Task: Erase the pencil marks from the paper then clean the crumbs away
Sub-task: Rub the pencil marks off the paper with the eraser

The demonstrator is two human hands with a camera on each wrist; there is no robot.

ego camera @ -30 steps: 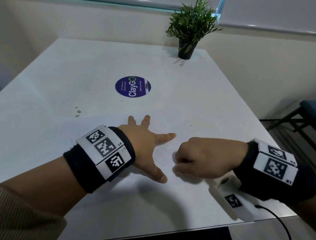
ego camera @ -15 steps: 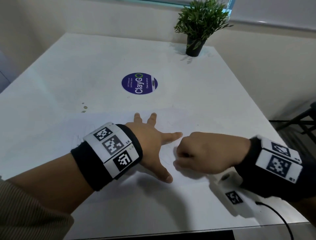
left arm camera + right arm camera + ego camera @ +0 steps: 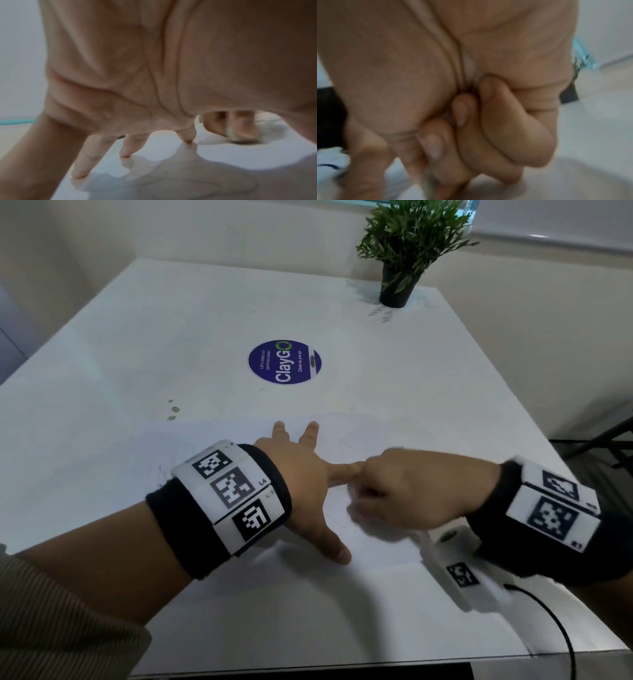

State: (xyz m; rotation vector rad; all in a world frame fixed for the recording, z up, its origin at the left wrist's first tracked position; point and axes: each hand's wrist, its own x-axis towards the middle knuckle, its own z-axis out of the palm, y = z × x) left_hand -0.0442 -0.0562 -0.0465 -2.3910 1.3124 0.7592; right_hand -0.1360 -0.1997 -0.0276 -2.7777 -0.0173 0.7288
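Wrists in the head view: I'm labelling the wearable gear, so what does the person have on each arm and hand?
Both hands are bare. The left hand has a black wristband carrying white blocks printed with black square-pattern markers. The right hand has the same kind of black band with white marker blocks, and a thin black cable trails near it. A ribbed brownish sleeve covers the left forearm.

We see soft, even light with dim shadows on the bench; both wrist views are blurred, edges bowed.
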